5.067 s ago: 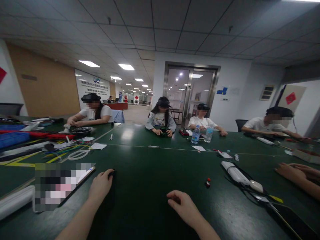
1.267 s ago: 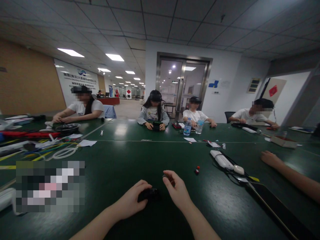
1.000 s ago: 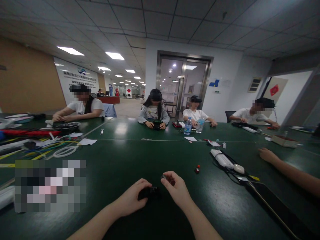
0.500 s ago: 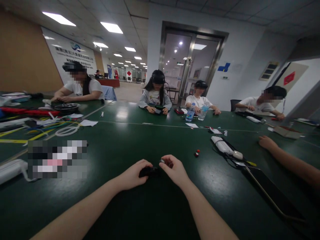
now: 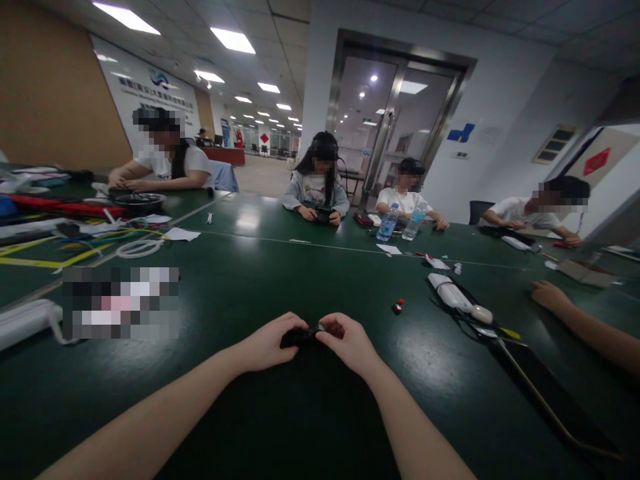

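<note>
Over the dark green table (image 5: 240, 287), my left hand (image 5: 273, 343) is closed round a small black object (image 5: 296, 337), its thumb and fingers on the object's left part. My right hand (image 5: 347, 340) pinches a small pale piece (image 5: 320, 328) at the right end of the black object. The two hands are close together, and the pale piece seems to touch the black object. Fingers and dim light hide the exact shape of both. A small red and black item (image 5: 399, 306) lies to the right of my hands.
At right lie a white power strip (image 5: 450, 292) with cables and a dark tablet (image 5: 555, 387), near another person's arm (image 5: 590, 323). Two bottles (image 5: 387, 223) stand farther back. Cables (image 5: 140, 249) and a white device (image 5: 30, 325) lie at left. Several people sit across.
My right hand has moved left with the pale piece, closing the gap to the black object in my left hand. The camera view has tilted and shifted slightly.
</note>
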The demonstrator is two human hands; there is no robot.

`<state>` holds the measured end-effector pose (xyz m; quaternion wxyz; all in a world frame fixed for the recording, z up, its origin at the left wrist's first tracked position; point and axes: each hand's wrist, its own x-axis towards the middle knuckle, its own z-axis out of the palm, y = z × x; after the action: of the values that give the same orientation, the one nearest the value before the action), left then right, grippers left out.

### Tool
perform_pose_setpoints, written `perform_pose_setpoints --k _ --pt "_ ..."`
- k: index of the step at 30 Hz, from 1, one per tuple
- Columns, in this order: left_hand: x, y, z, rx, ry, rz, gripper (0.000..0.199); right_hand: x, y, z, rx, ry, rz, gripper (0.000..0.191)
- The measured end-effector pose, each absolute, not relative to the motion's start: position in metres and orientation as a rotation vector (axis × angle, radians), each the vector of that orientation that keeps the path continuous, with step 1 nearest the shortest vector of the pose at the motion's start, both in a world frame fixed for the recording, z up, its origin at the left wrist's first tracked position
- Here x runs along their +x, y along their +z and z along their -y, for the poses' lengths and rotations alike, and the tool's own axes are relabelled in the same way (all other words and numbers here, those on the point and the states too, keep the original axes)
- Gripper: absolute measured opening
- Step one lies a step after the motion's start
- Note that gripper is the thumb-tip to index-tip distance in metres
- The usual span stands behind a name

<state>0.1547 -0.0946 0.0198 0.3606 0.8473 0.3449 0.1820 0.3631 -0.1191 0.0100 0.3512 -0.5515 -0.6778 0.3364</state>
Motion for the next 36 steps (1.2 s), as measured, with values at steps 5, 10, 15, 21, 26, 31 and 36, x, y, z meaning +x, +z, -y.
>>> perform_pose_setpoints --k 5,10,15,21,26,31,36 --pt "0.154 0.019 0.095 2.173 0.48 -0.873 0.035 0.362 0.018 0.123 -1.463 0.865 1.813 0.02" --pt "0.154 0.021 0.096 2.17 0.487 -0.867 0.037 0.366 0.017 0.12 -1.519 0.829 1.726 0.022" --pt "0.154 0.02 0.096 2.151 0.484 -0.868 0.043 0.374 0.02 0.117 -1.699 0.711 1.561 0.027" --pt "0.154 0.023 0.097 2.161 0.472 -0.887 0.044 0.376 0.021 0.118 -1.696 0.732 1.569 0.029" --pt "0.156 0.022 0.097 2.214 0.505 -0.867 0.045 0.366 0.018 0.12 -1.576 0.717 1.69 0.025" --pt "0.156 0.024 0.098 2.207 0.499 -0.849 0.042 0.353 0.02 0.127 -1.507 0.754 1.913 0.015" --pt "0.156 0.027 0.099 2.202 0.487 -0.854 0.039 0.349 0.022 0.129 -1.534 0.765 2.005 0.014"
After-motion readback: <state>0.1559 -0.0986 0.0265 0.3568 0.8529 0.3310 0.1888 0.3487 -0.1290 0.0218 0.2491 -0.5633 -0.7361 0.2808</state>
